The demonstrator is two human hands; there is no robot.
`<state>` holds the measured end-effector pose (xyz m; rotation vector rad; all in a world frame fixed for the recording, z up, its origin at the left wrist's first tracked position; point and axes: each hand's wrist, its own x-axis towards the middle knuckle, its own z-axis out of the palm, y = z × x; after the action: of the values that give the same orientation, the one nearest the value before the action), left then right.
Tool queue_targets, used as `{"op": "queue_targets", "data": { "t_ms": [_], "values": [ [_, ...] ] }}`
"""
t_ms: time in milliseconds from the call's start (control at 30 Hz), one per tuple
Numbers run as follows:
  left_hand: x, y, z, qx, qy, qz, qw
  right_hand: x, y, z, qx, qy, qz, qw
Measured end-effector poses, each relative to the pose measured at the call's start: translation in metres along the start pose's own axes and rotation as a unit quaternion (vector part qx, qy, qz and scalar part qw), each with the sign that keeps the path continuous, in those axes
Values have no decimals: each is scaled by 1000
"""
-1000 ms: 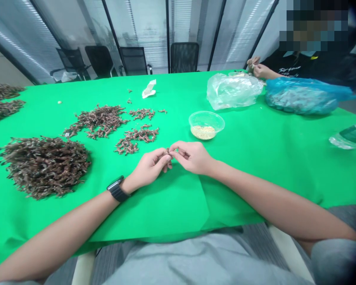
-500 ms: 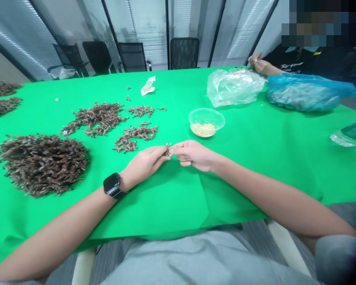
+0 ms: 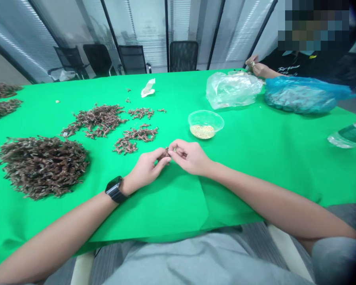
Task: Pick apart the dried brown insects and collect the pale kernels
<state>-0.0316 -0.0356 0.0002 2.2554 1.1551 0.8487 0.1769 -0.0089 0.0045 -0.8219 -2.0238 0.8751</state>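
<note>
Pinching a small brown dried piece between curled, nearly closed fingers, the left hand and right hand meet above the green cloth (a close, steady pinch suits something this small), with a clear plastic bowl just beyond the right hand.

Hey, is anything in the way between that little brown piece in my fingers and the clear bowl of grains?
Only your right hand is, with its fingers right beside the small brown piece. Past them there is just green tablecloth up to the bowl.
</note>
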Motion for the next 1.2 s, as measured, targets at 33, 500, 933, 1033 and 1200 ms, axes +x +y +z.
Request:
{"op": "queue_targets", "data": {
  "t_ms": [33,500,933,1033,1200],
  "values": [
    [0,-2,0,27,2,10,1000,0,-3,2,42,-1,38,998],
    [3,-2,0,34,59,-15,998,9,-1,-8,228,-39,212,950],
    [4,1,0,-17,3,-29,999,4,7,-5,-46,9,-7,999],
    [4,-2,1,-16,-2,-23,1000,4,5,-4,-36,-1,6,999],
    [4,-10,2,23,1,7,1000,4,0,0,51,-8,75,996]
  ]
}}
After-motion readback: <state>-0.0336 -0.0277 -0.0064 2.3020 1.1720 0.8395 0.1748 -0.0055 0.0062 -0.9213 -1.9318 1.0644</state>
